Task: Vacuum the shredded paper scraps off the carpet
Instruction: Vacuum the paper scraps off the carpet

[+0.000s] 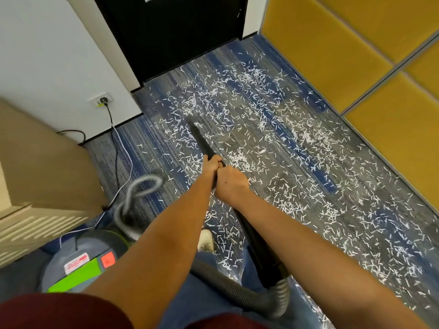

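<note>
Blue carpet [228, 138] lies strewn with paper scraps [249, 77] while our left hand [211, 165] and right hand [231, 184] both grip the vacuum wand [202, 138].

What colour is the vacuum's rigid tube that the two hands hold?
The tube is black; the head view, the only one, shows it clearly.

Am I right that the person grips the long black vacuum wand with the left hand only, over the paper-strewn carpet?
Not quite: the head view shows the left hand and the right hand both gripping the long black vacuum wand over the paper-strewn blue-grey carpet.
</note>
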Demonstrator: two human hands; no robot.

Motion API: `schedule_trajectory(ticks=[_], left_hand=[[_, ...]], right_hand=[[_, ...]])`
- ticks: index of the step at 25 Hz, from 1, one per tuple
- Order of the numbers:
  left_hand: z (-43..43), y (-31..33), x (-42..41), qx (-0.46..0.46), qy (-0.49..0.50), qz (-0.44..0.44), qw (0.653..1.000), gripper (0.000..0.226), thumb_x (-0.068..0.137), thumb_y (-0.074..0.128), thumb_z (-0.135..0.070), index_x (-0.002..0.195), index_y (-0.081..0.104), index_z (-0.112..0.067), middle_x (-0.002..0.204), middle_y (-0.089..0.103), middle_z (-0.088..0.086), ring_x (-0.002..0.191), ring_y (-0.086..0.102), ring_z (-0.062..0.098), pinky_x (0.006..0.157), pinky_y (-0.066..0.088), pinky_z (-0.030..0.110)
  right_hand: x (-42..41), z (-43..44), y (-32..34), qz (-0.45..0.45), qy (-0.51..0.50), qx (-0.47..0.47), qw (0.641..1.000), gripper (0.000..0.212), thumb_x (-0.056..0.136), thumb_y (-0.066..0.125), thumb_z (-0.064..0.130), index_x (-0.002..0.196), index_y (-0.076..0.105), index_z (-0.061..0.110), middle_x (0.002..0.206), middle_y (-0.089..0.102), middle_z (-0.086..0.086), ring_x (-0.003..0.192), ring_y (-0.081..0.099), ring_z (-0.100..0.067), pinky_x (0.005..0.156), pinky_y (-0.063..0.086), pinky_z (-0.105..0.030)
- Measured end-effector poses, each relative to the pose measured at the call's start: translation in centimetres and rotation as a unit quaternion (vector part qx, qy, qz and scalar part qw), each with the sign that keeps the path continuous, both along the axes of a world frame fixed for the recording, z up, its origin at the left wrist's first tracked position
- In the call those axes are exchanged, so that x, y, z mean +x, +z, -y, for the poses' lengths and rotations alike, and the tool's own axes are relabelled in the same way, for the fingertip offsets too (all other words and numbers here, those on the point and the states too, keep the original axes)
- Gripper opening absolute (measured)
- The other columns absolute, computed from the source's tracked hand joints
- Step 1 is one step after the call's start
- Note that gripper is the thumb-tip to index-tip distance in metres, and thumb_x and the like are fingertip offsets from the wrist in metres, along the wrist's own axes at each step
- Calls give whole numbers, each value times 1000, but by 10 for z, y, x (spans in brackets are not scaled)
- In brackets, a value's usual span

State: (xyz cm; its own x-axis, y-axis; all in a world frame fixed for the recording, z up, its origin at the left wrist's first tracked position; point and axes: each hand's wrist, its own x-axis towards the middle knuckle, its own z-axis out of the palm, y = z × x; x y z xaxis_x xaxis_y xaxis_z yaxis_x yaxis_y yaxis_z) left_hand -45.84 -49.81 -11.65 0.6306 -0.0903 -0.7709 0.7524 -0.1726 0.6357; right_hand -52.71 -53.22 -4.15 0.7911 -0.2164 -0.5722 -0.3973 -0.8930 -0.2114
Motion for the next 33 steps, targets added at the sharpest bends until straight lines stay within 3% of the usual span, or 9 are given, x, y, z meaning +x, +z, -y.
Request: schedule_trajectory(ticks=[4,7,9,13,18,22,26,30,33], left_hand=[[2,-6,3,0,37,6,999,49,97,40,-4,143,26,-1,66,39,4,53,43,12,40,40,21],[2,-17,7,39,51,21,998,50,98,41,-9,145,23,-8,73,44,6,61,44,16,48,42,26],[10,-19,10,55,33,22,998,39,98,42,-11,136,31,-14,74,45,6,61,44,15,49,40,27],[46,-13,18,-15,49,-37,998,27,95,51,-9,118,36,-11,75,47,6,62,49,16,46,47,26],[103,-12,32,52,-87,-9,995,74,82,64,-4,144,26,-15,104,58,16,87,58,30,83,53,44],[119,-2,31,52,-136,3,989,80,89,51,-5,152,6,-24,87,58,12,65,50,18,66,44,31],[98,-12,32,68,-119,-5,991,76,94,49,-11,152,1,-21,100,59,20,59,44,15,58,39,31],[52,-8,28,81,-50,-12,995,73,94,46,-10,153,3,-18,72,48,8,56,42,15,52,35,27],[10,-4,24,95,-8,-15,995,75,92,47,-13,153,3,-21,99,62,18,61,45,18,60,41,33]], right_hand=[[10,26,-6,-3,-39,137,990,59,84,61,10,138,41,18,95,59,-7,80,58,-22,67,52,-30],[13,42,-7,-78,-141,290,943,61,79,57,-1,134,37,15,83,58,-11,60,57,-24,61,53,-37],[15,50,-12,-63,-111,259,957,46,81,56,4,125,45,14,82,60,-10,59,59,-25,67,57,-42],[18,80,-20,-30,-96,204,974,53,82,63,13,130,43,20,98,63,-8,70,68,-27,67,59,-41],[22,124,-20,-30,-105,196,975,65,76,68,10,133,38,12,97,65,-7,63,65,-24,58,59,-38],[25,134,-22,-13,-105,182,978,52,82,63,9,129,42,8,83,59,-6,55,60,-20,45,53,-30],[24,115,-21,-28,-90,198,976,40,83,61,8,122,49,8,87,60,-8,69,64,-28,64,59,-40],[28,79,-18,-50,-41,194,979,44,81,63,5,123,49,7,94,62,-10,76,66,-29,69,59,-41],[30,46,-13,-60,2,188,980,40,83,61,7,121,50,6,97,63,-11,73,64,-29,65,57,-37]])
